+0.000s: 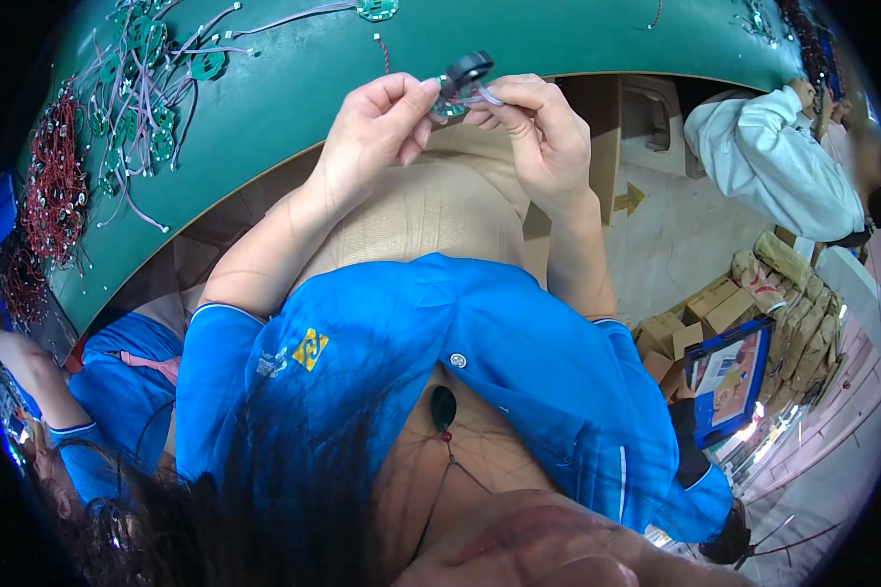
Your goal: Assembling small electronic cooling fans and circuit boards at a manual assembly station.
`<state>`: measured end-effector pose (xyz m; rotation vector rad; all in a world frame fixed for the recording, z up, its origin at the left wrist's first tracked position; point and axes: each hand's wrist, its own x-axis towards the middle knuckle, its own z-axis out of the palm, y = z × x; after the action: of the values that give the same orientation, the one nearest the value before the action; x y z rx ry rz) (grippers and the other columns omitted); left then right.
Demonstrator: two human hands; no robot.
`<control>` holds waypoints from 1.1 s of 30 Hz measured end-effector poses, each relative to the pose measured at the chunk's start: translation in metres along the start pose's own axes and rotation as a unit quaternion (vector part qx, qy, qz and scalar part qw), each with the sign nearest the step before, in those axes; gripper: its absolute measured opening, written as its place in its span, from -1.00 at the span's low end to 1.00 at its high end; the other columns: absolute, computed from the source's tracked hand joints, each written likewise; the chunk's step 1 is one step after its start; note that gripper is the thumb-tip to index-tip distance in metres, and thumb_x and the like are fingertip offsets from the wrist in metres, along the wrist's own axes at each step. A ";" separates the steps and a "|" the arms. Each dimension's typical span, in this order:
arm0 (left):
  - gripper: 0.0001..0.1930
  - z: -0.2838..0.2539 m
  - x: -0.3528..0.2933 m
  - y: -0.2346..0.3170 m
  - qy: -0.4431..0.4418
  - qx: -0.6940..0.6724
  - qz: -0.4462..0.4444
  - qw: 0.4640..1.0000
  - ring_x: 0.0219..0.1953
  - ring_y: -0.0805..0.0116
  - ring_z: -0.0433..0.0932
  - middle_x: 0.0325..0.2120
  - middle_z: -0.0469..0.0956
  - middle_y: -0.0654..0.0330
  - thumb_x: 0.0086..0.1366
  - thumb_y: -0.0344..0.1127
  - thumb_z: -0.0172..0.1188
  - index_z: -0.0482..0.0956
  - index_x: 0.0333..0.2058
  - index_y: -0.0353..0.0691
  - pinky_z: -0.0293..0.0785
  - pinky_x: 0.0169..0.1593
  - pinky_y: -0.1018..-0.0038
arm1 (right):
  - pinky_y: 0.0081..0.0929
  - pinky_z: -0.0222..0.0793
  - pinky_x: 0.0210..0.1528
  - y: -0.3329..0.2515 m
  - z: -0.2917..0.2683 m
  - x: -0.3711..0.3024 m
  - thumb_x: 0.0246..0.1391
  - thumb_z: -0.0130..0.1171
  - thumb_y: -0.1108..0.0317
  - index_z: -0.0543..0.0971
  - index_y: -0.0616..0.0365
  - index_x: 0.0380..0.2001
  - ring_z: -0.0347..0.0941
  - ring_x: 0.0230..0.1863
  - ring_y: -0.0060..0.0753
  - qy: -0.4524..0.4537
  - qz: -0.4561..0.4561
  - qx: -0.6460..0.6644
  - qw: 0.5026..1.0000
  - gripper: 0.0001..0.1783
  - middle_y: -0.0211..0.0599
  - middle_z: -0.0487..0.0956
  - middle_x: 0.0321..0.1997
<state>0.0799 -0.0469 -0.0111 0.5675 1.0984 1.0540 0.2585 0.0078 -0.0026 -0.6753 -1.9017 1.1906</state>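
We pinch a small round green circuit board (pixel 450 106) with its black ring part (pixel 468 68) between our 2 hands at the green table's (pixel 294 88) edge, left hand (pixel 377 127) and right hand (pixel 533 132) equally near, both closed on it, its thin wires (pixel 489 96) trailing toward the right fingers.
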 end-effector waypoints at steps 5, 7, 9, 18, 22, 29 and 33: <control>-0.74 0.004 -0.002 0.002 -0.008 -0.056 -0.019 0.998 -0.72 0.68 0.24 -0.71 0.40 0.35 0.34 -0.21 0.01 0.50 -0.44 -0.25 0.12 -0.66 0.78 | -0.65 0.32 -0.50 0.002 0.004 0.006 -0.02 0.15 0.57 0.50 0.19 -0.26 0.38 -0.52 -0.54 0.008 -0.073 -0.217 0.974 -0.80 -0.32 0.46 -0.38; -0.74 0.004 -0.002 0.001 -0.008 -0.072 -0.025 0.997 -0.72 0.68 0.24 -0.70 0.40 0.34 0.35 -0.21 0.01 0.50 -0.43 -0.26 0.12 -0.65 0.78 | -0.65 0.30 -0.49 0.003 0.008 0.004 -0.02 0.15 0.57 0.51 0.19 -0.24 0.35 -0.49 -0.55 0.015 -0.057 -0.223 0.973 -0.79 -0.32 0.45 -0.36; -0.74 0.005 -0.002 -0.001 -0.009 -0.104 -0.035 0.994 -0.72 0.68 0.24 -0.70 0.40 0.34 0.35 -0.22 0.00 0.51 -0.41 -0.28 0.12 -0.64 0.78 | -0.65 0.25 -0.47 0.005 0.014 -0.001 -0.01 0.15 0.56 0.52 0.19 -0.21 0.31 -0.43 -0.55 0.026 -0.026 -0.236 0.971 -0.76 -0.32 0.44 -0.33; -0.77 0.002 -0.003 0.004 -0.075 -0.229 -0.056 0.969 -0.71 0.65 0.21 -0.63 0.40 0.28 0.37 -0.27 -0.06 0.48 -0.33 -0.32 0.10 -0.63 0.77 | -0.69 0.26 -0.38 -0.012 0.021 -0.007 0.04 0.13 0.52 0.50 0.22 -0.20 0.32 -0.40 -0.59 0.075 0.132 -0.002 0.988 -0.79 -0.35 0.43 -0.31; -0.79 0.004 -0.003 0.001 -0.105 -0.256 -0.080 0.958 -0.69 0.63 0.19 -0.61 0.38 0.26 0.37 -0.29 -0.10 0.42 -0.26 -0.33 0.06 -0.64 0.76 | -0.69 0.26 -0.39 -0.005 0.028 -0.013 0.05 0.14 0.50 0.49 0.25 -0.23 0.30 -0.44 -0.64 0.121 0.180 0.158 0.963 -0.81 -0.37 0.42 -0.33; -0.75 0.008 -0.004 0.007 -0.040 -0.257 -0.066 0.963 -0.59 0.57 0.25 -0.47 0.40 0.18 0.36 -0.33 -0.11 0.37 -0.12 -0.40 0.11 -0.61 0.74 | -0.64 0.27 -0.39 0.004 0.026 -0.012 0.07 0.11 0.50 0.44 0.19 -0.41 0.35 -0.45 -0.53 0.082 0.136 0.081 0.984 -0.95 -0.40 0.46 -0.41; -0.64 -0.022 0.005 0.008 -0.124 -0.400 -0.103 0.902 -0.48 0.51 0.27 -0.26 0.43 0.00 0.35 -0.38 -0.13 0.25 0.03 -0.54 0.15 -0.58 0.74 | -0.55 0.19 -0.48 -0.004 0.023 -0.013 0.05 0.13 0.46 0.43 0.14 -0.46 0.27 -0.53 -0.49 0.074 0.088 -0.037 0.993 -0.92 -0.41 0.42 -0.46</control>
<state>0.0574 -0.0410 -0.0153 -0.0810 0.4131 1.1009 0.2469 -0.0155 -0.0090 -0.9624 -1.7972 1.1482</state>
